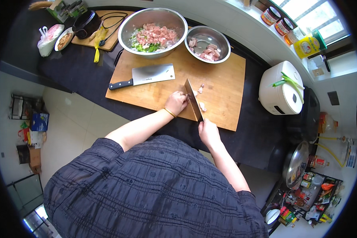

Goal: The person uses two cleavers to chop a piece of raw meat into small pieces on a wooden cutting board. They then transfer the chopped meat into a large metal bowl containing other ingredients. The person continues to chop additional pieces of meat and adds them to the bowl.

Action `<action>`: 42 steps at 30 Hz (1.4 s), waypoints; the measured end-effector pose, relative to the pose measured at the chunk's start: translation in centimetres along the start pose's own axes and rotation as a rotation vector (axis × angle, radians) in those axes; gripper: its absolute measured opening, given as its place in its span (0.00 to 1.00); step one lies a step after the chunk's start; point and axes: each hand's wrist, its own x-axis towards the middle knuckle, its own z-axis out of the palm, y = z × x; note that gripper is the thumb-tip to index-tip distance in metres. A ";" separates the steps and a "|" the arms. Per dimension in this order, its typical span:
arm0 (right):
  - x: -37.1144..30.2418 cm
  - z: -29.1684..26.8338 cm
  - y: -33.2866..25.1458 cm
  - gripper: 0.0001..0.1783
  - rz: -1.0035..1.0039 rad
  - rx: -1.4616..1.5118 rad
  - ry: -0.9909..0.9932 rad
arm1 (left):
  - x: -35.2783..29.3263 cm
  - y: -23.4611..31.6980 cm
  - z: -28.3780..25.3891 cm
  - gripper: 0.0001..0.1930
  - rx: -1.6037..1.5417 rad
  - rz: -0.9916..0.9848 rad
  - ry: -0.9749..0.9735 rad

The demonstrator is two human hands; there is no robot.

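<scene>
My right hand (pixel 209 134) is closed round the handle of a cleaver (pixel 193 100), its blade standing on edge on the wooden cutting board (pixel 222 99). Just left of the blade, my left hand (pixel 176 102) has its fingers curled down at the board; whatever they pinch is hidden. A few small pale pieces (pixel 202 106) lie right of the blade, too small to name surely. Farther back on the board rests a second cleaver (pixel 152 74) with a black handle, lying flat.
Behind stand a large steel bowl (pixel 125 35) of minced meat and chopped greens, and a smaller bowl (pixel 226 41) with meat chunks. At right, scallions (pixel 290 82) lie on a white rice cooker (pixel 271 97). Back left are a black pot (pixel 86 25), a plate (pixel 60 44) and a plastic bag (pixel 50 35).
</scene>
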 end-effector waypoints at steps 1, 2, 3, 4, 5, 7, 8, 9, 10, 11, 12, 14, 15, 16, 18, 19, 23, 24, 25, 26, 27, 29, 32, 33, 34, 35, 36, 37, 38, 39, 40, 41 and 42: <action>0.3 0.3 -0.3 0.11 0.022 0.001 0.006 | 0.3 0.2 -0.1 0.05 -0.008 0.008 -0.011; 0.8 0.6 -0.6 0.11 0.014 -0.004 0.020 | 0.4 0.4 -0.1 0.05 -0.016 0.016 -0.022; 1.6 1.0 -0.8 0.11 0.006 -0.008 0.034 | 0.2 0.7 0.0 0.05 -0.020 0.024 -0.037; 2.5 1.5 -0.9 0.11 -0.008 -0.010 0.050 | 0.0 1.0 0.0 0.04 -0.020 0.034 -0.049; 3.3 2.0 -0.9 0.11 -0.033 -0.010 0.105 | -0.2 1.4 0.0 0.04 -0.024 0.050 -0.064; 4.8 3.2 -0.3 0.12 -0.083 -0.012 0.218 | -0.1 1.6 -0.4 0.04 -0.064 0.044 -0.065; 5.1 3.4 0.3 0.12 -0.035 0.104 0.183 | 0.0 1.5 -0.6 0.04 -0.085 0.043 -0.065; 5.3 3.2 1.3 0.13 0.014 0.220 0.147 | -0.2 1.3 -0.8 0.04 -0.134 0.022 -0.101; 5.8 2.8 2.2 0.13 0.053 0.338 0.107 | -0.1 1.0 -1.2 0.05 -0.213 -0.026 -0.054; 5.0 1.1 1.8 0.14 0.168 0.438 0.048 | -0.3 0.7 -1.5 0.06 -0.293 -0.082 -0.008; 4.1 -0.9 1.3 0.14 0.265 0.564 -0.004 | -0.5 0.4 -1.9 0.06 -0.374 -0.136 0.038; 2.6 -2.8 2.6 0.13 0.275 0.629 0.019 | -0.4 0.7 -3.6 0.13 -0.329 -0.267 -0.092; 1.9 -3.6 3.1 0.12 0.294 0.615 0.036 | -0.1 1.3 -4.7 0.15 -0.245 -0.305 -0.167; 1.3 -4.1 3.3 0.12 0.311 0.602 0.050 | -0.1 1.7 -5.4 0.16 -0.158 -0.344 -0.239; 0.5 -4.6 3.5 0.11 0.363 0.639 0.054 | -0.5 1.5 -3.5 0.19 -0.186 -0.354 -0.226; 0.2 -4.7 3.6 0.12 0.388 0.659 0.057 | -0.3 1.6 -2.3 0.19 -0.229 -0.364 -0.204; -1.0 -4.0 4.3 0.12 0.487 0.715 0.025 | 2.5 2.8 0.9 0.19 -0.252 -0.265 -0.191; -1.3 -3.9 4.3 0.12 0.495 0.728 0.020 | 3.1 2.8 1.7 0.19 -0.287 -0.240 -0.184; -1.4 -3.7 4.6 0.12 0.495 0.736 0.021 | 3.8 2.9 2.1 0.19 -0.362 -0.229 -0.246; -1.5 -3.5 5.0 0.11 0.496 0.745 0.026 | 4.8 3.1 1.5 0.19 -0.370 -0.251 -0.339; -1.6 -3.3 5.4 0.11 0.492 0.733 0.034 | 6.0 3.1 0.5 0.19 -0.378 -0.273 -0.432; -2.0 -3.4 5.7 0.12 0.464 0.688 0.031 | 6.9 1.5 -0.9 0.19 -0.127 -0.202 -0.389; -2.0 -3.8 4.7 0.12 0.499 0.798 -0.030 | 8.4 0.5 -3.0 0.14 -0.104 -0.327 -0.300; -2.1 -3.2 5.0 0.10 0.482 0.810 -0.052 | 8.9 0.6 -3.2 0.13 -0.107 -0.303 -0.280; -2.0 -2.7 4.8 0.09 0.463 0.825 -0.072 | 9.5 0.7 -3.4 0.13 -0.108 -0.275 -0.259; -1.9 -2.3 4.5 0.10 0.458 0.818 -0.083 | 10.0 0.6 -3.5 0.12 -0.109 -0.248 -0.238; -1.6 -2.1 4.0 0.10 0.450 0.823 -0.083 | 10.6 0.7 -3.4 0.12 -0.126 -0.228 -0.209; -1.2 -2.4 3.3 0.10 0.437 0.806 -0.099 | 11.2 0.7 -3.3 0.11 -0.140 -0.209 -0.176; -0.8 -2.8 2.9 0.10 0.425 0.789 -0.113 | 12.0 0.7 -3.2 0.11 -0.155 -0.189 -0.144; -0.5 -2.4 3.3 0.09 0.411 0.751 -0.094 | 13.0 0.4 -2.7 0.09 -0.124 -0.192 -0.113; -0.3 -2.3 3.6 0.09 0.370 0.702 -0.040 | 14.1 0.6 -2.9 0.07 -0.090 -0.165 -0.058; -0.2 -2.3 4.0 0.09 0.330 0.654 0.014 | 15.3 0.2 -2.5 0.06 -0.060 -0.148 -0.018; -0.1 -2.2 4.5 0.09 0.291 0.605 0.069 | 16.6 -0.3 -1.9 0.06 -0.031 -0.131 0.021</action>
